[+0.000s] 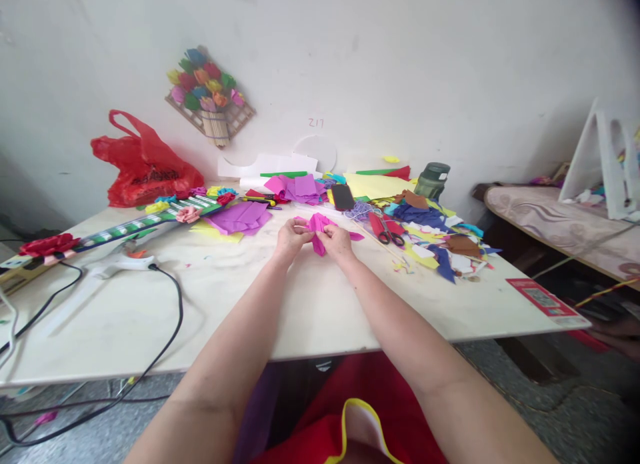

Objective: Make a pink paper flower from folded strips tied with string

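Note:
My left hand (pixel 291 239) and my right hand (pixel 338 241) meet over the middle of the white table (pixel 240 317), both pinching a folded piece of bright pink paper (pixel 318 228). The paper sticks up between the fingers and hangs a little below them. A small pink scrap (pixel 356 236) lies just right of my right hand. Red-handled scissors (pixel 386 229) rest on the table a short way to the right.
Purple sheets (pixel 240 217), pink and yellow paper and scattered scraps (pixel 440 247) crowd the far and right side. A red plastic bag (pixel 143 163), a glue gun (pixel 117 263) with black cable (pixel 173 317), a phone (pixel 343 197) and a green jar (pixel 433 181) also stand there.

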### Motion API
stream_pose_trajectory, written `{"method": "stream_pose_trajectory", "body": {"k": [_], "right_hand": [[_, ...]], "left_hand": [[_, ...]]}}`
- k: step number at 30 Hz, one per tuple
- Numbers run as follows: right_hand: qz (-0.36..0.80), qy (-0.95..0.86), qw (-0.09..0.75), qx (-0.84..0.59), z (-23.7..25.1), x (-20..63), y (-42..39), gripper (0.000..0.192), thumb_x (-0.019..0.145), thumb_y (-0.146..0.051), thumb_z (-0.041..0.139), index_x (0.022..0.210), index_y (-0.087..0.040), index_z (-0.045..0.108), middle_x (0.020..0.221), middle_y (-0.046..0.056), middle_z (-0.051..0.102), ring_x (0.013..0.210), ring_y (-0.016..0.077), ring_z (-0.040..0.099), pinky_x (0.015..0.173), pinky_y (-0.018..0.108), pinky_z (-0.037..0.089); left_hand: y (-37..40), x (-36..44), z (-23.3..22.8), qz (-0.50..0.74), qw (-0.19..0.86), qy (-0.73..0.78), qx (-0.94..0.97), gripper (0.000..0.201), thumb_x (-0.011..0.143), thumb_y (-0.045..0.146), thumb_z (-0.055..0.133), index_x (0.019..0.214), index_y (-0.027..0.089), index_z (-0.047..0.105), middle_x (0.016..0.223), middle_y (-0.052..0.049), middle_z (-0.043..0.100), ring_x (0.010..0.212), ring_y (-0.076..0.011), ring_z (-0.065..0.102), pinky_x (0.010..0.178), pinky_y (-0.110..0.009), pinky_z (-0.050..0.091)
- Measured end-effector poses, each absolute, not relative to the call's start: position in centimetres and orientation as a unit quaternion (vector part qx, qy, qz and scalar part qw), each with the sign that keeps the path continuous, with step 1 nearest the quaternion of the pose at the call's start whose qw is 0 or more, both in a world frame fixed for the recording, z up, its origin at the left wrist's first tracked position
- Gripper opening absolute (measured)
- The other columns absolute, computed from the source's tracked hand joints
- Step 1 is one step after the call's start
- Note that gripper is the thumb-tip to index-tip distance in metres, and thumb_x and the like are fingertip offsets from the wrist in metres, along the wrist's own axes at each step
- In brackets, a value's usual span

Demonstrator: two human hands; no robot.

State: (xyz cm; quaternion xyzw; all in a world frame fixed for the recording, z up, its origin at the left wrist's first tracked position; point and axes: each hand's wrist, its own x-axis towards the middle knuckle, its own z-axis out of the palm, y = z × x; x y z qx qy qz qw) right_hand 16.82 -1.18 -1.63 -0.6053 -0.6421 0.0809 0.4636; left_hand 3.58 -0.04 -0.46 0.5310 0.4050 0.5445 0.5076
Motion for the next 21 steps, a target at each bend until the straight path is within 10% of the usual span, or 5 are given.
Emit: {"method": "stream_pose_trajectory", "body": {"k": [6,21], "right_hand": [[0.07,-0.641,0.452,-0.617,-1.39,16.68,-1.45,0.022,0.072,-0.029,0.051,0.053,-0.02,0.046,0.05,-0.002,0.047,0.052,0.0137,0.045,0.055,0.026,0.037],[0.052,-0.663,0.424,-0.615,-1.37,16.6,-1.82,0.018,0.073,-0.027,0.05,0.056,-0.02,0.051,0.053,-0.001,0.053,0.053,0.0145,0.047,0.053,0.026,0.036]], "left_hand": [[0.16,3.43,-0.65,0.549,0.493,0.404,0.54,0.062,0.048,0.019,0.075,0.105,0.011,0.051,0.064,0.001,0.062,0.062,-0.0134,0.059,0.069,-0.03,0.048],[-0.53,3.14,0.0,0.499,0.546,0.399,0.542,0.025,0.051,0.03,0.072,0.06,0.014,0.054,0.054,0.002,0.053,0.051,-0.009,0.053,0.059,-0.026,0.048]]}}
